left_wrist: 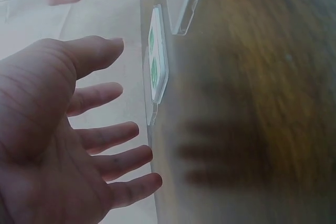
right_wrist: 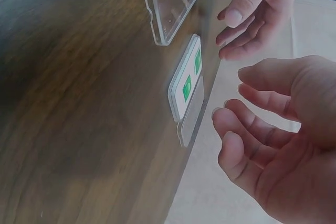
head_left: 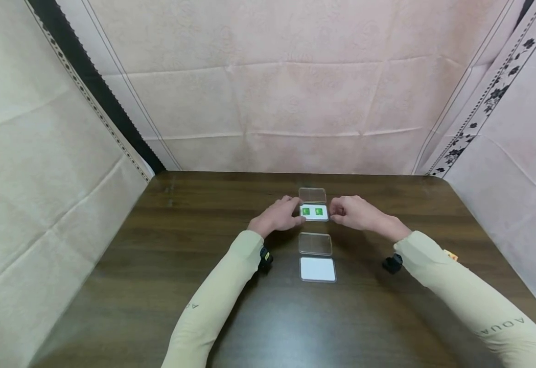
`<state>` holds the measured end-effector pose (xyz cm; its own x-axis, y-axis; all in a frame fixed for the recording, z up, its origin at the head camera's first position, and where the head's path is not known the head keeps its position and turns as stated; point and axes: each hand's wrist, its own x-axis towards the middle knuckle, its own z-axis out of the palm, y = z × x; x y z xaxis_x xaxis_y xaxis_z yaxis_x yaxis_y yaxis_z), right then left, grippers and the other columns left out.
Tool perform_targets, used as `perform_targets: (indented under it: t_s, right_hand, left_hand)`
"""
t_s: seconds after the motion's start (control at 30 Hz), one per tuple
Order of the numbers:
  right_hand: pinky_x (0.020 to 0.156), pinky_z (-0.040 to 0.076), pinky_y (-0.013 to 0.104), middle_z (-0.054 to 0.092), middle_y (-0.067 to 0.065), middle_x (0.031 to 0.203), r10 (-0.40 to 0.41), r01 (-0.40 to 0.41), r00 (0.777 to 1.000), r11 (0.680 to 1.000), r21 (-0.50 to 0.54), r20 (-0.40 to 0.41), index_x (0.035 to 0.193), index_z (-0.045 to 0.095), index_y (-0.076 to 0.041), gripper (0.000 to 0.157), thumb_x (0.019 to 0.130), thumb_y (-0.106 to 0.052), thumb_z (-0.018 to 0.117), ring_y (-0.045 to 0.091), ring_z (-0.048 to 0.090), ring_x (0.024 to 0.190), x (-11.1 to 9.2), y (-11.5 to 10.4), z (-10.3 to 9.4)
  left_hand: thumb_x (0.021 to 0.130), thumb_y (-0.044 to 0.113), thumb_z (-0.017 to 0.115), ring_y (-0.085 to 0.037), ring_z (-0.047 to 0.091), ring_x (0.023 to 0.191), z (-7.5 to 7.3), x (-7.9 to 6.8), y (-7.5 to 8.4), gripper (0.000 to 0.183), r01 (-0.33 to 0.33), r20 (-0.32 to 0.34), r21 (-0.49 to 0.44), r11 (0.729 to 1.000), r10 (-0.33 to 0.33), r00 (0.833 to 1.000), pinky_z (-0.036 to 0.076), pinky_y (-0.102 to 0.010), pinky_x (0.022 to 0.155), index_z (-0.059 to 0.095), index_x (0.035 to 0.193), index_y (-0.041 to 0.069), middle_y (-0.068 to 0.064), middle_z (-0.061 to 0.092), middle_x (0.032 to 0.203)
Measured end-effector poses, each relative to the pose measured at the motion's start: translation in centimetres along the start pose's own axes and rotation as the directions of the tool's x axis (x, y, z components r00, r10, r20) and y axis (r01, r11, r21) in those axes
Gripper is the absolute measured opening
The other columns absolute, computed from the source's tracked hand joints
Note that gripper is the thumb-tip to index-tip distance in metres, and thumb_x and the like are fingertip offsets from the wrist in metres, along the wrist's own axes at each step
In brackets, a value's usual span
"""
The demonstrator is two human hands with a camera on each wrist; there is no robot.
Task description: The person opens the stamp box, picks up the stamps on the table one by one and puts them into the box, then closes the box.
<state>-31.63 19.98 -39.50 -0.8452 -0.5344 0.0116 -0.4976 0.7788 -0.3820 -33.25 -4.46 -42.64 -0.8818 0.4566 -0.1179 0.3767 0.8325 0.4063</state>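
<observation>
My left hand [head_left: 279, 215] hovers at the left side of a small flat white-based case [head_left: 312, 212], its fingers extended and holding nothing. Two green squares [right_wrist: 187, 88] lie side by side on that white base. At the case's right side is my right hand [head_left: 356, 212], loosely curled and empty, as the right wrist view shows its palm [right_wrist: 294, 166]. Directly behind the white base lies a clear plastic lid [head_left: 312, 195]. Nearer to me is a second clear lid [head_left: 315, 244], and in front of it a second white base [head_left: 318, 269] with a plain surface.
The brown wooden table [head_left: 166, 266] carries all of this. Pale cloth hangs behind it [head_left: 272, 102] and along both sides. A small orange item [head_left: 451, 255] peeks out past my right sleeve. Dark wrist cameras [head_left: 392, 263] sit on both cuffs.
</observation>
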Motion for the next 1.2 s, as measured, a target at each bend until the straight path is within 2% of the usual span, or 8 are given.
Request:
perform_targets:
  t_s: [0.2,0.4,0.67,0.93,1.2]
  right_hand:
    - [0.064,0.046,0.03,0.062,0.001,0.082,-0.054,0.053,0.998,0.998,-0.028,-0.024,0.092,0.066,-0.01,0.005,0.089,-0.012,0.07,0.014,0.053,0.071,-1.6,0.3,-0.8]
    - [0.065,0.046,0.028,0.061,-0.001,0.082,-0.079,0.078,0.997,0.996,-0.035,-0.021,0.092,0.065,-0.013,0.006,0.089,-0.011,0.07,0.012,0.052,0.072,-3.2,0.8,-1.3]
    - [0.06,0.044,0.024,0.059,-0.006,0.078,-0.073,0.073,0.997,0.997,-0.017,-0.015,0.094,0.065,-0.014,0.007,0.089,-0.011,0.07,0.008,0.05,0.069,-5.3,2.3,-1.7]
    - [0.06,0.043,0.024,0.059,-0.009,0.076,-0.077,0.077,0.997,0.997,-0.031,-0.017,0.094,0.065,-0.012,0.008,0.088,-0.01,0.07,0.004,0.049,0.067,-7.1,3.5,-1.9]
    - [0.058,0.041,0.022,0.055,-0.01,0.075,-0.051,0.051,0.999,0.999,0.016,0.01,0.095,0.064,-0.013,0.008,0.09,-0.016,0.071,0.001,0.047,0.066,-9.0,4.5,-2.4]
  left_hand:
    - [0.097,0.044,0.058,-0.023,0.048,0.125,-0.3,-0.6,-0.1,0.057,-0.003,0.012,0.024,1.0,0.003,1.0,0.044,-0.046,0.107,0.042,0.145,0.02,-0.007,0.042,0.149]
    - [0.098,0.045,0.056,-0.025,0.047,0.131,-0.2,-1.4,0.5,0.057,-0.024,0.024,0.083,0.996,0.022,0.999,0.042,-0.046,0.108,0.041,0.147,0.019,-0.009,0.04,0.151]
    - [0.098,0.047,0.054,-0.025,0.047,0.131,-0.1,-2.9,1.8,0.059,-0.052,0.042,0.157,0.986,0.046,0.998,0.044,-0.044,0.106,0.039,0.149,0.02,-0.008,0.04,0.151]
    - [0.098,0.047,0.054,-0.025,0.047,0.131,-0.1,-4.3,2.6,0.059,-0.079,0.039,0.164,0.983,0.073,0.997,0.042,-0.044,0.108,0.039,0.149,0.019,-0.008,0.042,0.15]
    - [0.097,0.047,0.056,-0.024,0.051,0.125,-0.3,-5.9,3.6,0.058,-0.137,0.04,0.188,0.973,0.132,0.99,0.046,-0.041,0.104,0.043,0.146,0.019,-0.009,0.046,0.147]
